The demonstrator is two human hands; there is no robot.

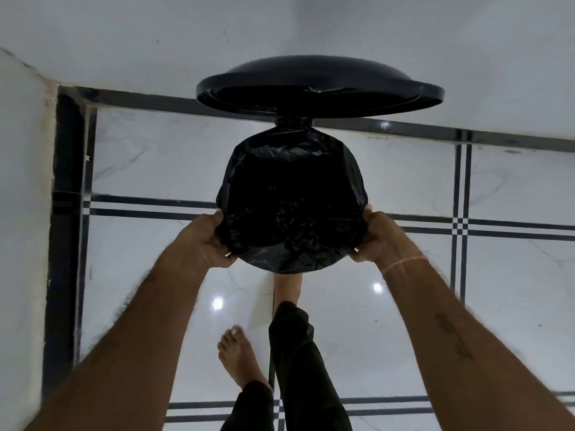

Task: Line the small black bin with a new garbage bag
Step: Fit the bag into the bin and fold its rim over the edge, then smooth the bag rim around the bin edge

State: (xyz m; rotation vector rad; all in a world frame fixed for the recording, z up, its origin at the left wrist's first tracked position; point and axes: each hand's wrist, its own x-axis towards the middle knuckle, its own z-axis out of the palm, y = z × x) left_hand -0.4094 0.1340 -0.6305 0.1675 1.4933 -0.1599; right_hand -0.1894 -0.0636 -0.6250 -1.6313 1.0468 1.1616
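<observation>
The small black bin [291, 269] stood on the shiny white floor [404, 321] near the wall, with its round lid [320, 88] tipped up and open. A black garbage bag [291, 197] was inside it, and the top of the bag was folded over the rim. The left hand [208, 241] held the bag at the left side of the rim, fingers [217, 219] curled tight on the plastic. The right hand [378, 237] gripped it the same way on the right side. One bare foot [236, 356] was on the floor.
</observation>
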